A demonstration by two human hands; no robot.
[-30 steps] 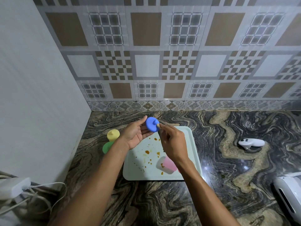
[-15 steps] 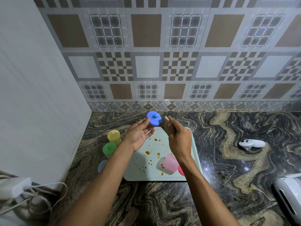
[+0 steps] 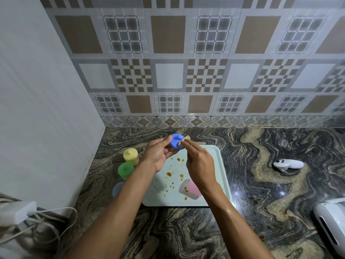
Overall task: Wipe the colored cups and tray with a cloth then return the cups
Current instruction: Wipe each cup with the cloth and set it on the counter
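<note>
My left hand (image 3: pixel 157 154) holds a blue cup (image 3: pixel 175 141) by its side, raised above the far end of the pale tray (image 3: pixel 219 165). My right hand (image 3: pixel 199 165) pinches a small beige cloth (image 3: pixel 183 142) against the blue cup. The tray carries brown stains and a pink cup (image 3: pixel 190 187) lying on its side near the front edge. Left of the tray, upside down on the counter, stand a yellow cup (image 3: pixel 131 156), a green cup (image 3: pixel 125 170) and a light blue cup (image 3: pixel 117 188), the last partly hidden by my left forearm.
A white controller (image 3: pixel 287 164) lies on the marble counter to the right. A white device (image 3: pixel 330 225) sits at the front right edge. A white adapter with cables (image 3: pixel 22 212) lies at the front left. A wall closes the left side and tiles the back.
Both hands have risen slightly and moved away from me with the blue cup. The cloth now presses on the cup's right side.
</note>
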